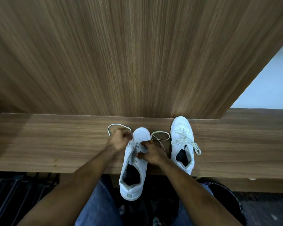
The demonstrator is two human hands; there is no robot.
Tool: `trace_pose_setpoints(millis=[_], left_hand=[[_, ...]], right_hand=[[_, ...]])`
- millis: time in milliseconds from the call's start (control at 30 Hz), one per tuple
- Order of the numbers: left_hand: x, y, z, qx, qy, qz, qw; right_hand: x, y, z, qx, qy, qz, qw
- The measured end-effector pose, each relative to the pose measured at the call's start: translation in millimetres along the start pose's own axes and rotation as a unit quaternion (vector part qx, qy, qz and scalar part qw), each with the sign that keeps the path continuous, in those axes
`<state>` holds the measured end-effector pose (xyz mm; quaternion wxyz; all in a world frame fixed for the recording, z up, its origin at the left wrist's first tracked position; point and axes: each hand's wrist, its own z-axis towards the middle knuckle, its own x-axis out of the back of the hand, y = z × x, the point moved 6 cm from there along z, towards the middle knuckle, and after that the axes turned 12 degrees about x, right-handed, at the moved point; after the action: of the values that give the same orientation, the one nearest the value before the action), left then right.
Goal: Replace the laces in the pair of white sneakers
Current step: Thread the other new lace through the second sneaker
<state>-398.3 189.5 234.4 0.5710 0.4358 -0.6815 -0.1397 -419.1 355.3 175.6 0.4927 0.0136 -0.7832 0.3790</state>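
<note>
Hands lacing a white sneaker (pixel 134 162) on the desk (pixel 55 144).
Left hand (pixel 119 141) fingers curl round a lace (pixel 114 126); right hand (pixel 152 152) fingers pinch the eyelets. Second sneaker (pixel 183 144) sits beside.

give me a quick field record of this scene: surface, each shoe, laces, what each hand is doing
surface: wooden ledge in front of a wood-grain panel
near sneaker: white, toe toward the panel, heel overhanging the ledge edge, lace only partly threaded
far sneaker: white, to the right, laced, ends loose
lace: one end loops left of the near sneaker, the other loops between the two shoes
left hand: grips the lace beside the toe
right hand: fingers curled at the eyelets, on the lace
stage: near sneaker mid-lacing
</note>
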Motion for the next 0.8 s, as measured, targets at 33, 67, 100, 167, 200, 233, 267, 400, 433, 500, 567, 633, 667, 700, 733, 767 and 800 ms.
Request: trace_pose_setpoints(millis=[33, 67, 100, 167, 200, 233, 267, 400, 433, 500, 567, 633, 667, 700, 733, 767, 800], left_hand=[[10.4, 10.6, 2.3, -0.002, 0.005, -0.106, 0.994], [22.9, 20.4, 5.7, 0.007, 0.020, -0.193, 0.981], [36.2, 30.3, 8.1, 0.014, 0.034, -0.253, 0.967], [62.6, 51.5, 9.0, 0.006, 0.064, -0.307, 0.949], [71.9, 59.0, 9.8, 0.001, 0.073, -0.310, 0.948], [78.3, 64.3, 9.7, -0.001, 0.079, -0.301, 0.950], [81.2, 65.8, 9.1, 0.003, 0.080, -0.289, 0.954], [78.6, 54.1, 6.1, 0.063, 0.062, -0.314, 0.945], [79.0, 52.4, 5.6, 0.070, 0.060, -0.323, 0.942], [81.1, 52.5, 4.0, 0.080, 0.053, -0.342, 0.935], [85.5, 53.1, 0.1, 0.097, 0.049, -0.352, 0.930], [88.6, 54.4, -1.3, 0.111, 0.042, -0.355, 0.927], [89.0, 54.7, -1.4, 0.115, 0.037, -0.353, 0.928], [89.0, 54.4, -0.9, 0.118, 0.033, -0.352, 0.928], [88.6, 53.7, -0.9, 0.121, 0.032, -0.352, 0.928], [87.8, 53.1, -1.1, 0.122, 0.030, -0.354, 0.927], [87.3, 52.9, -1.9, 0.122, 0.028, -0.359, 0.925]], right_hand=[[0.3, 0.1, -0.8, -0.003, -0.002, 0.005, 1.000], [1.2, 1.0, -1.1, -0.009, -0.003, 0.008, 1.000], [1.3, 1.8, -1.4, -0.011, -0.007, 0.005, 1.000], [0.4, 1.8, -2.4, -0.004, -0.020, -0.030, 0.999], [0.6, 1.1, -2.8, 0.004, -0.019, -0.047, 0.999], [0.9, 0.2, -3.5, 0.013, -0.010, -0.057, 0.998], [2.1, -1.9, -4.7, 0.021, 0.006, -0.067, 0.998], [7.0, -11.6, -13.7, 0.037, 0.072, -0.146, 0.986], [7.2, -10.5, -15.0, 0.027, 0.087, -0.143, 0.986], [9.1, -4.8, -15.2, -0.009, 0.096, -0.124, 0.988], [8.9, -1.6, -12.3, -0.037, 0.065, -0.125, 0.989], [18.0, -10.7, -12.1, -0.043, 0.036, -0.188, 0.980], [22.3, -14.9, -11.2, -0.043, 0.024, -0.219, 0.974], [25.9, -17.5, -10.0, -0.047, 0.012, -0.226, 0.973], [27.6, -16.7, -8.0, -0.058, -0.004, -0.211, 0.976], [27.5, -13.4, -5.4, -0.074, -0.017, -0.174, 0.982], [29.1, -11.6, -3.1, -0.089, -0.016, -0.119, 0.989]])
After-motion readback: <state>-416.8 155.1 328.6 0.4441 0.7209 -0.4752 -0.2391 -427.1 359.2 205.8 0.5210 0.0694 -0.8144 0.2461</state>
